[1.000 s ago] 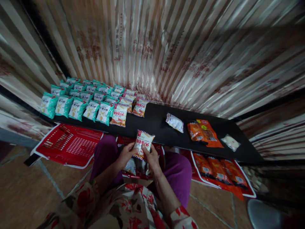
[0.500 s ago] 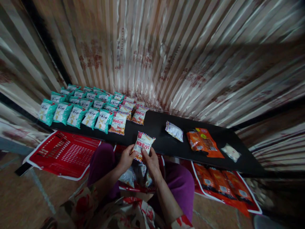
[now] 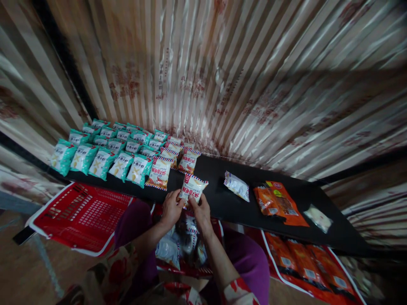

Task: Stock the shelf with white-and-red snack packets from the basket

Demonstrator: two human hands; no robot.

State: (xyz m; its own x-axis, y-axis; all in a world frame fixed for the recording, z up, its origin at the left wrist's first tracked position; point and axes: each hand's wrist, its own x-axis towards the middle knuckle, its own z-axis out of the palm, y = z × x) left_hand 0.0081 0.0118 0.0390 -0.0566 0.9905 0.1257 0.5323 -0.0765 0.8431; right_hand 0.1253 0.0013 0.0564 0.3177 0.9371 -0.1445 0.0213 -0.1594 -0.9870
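Both hands hold one cream snack packet with red lettering by its lower edge, at the near edge of the black shelf. My left hand pinches its lower left corner, my right hand its lower right. Similar cream packets lie just left of it on the shelf, next to rows of teal packets. On my lap sits a red basket with more packets.
A white packet, orange packets and a small pale packet lie further right on the shelf. An empty red basket sits lower left. A red tray of orange packets lies lower right. A striped curtain hangs behind.
Both hands have carried the cream packet up and forward from above the lap to the shelf's near edge. The view has tilted and shifted slightly.
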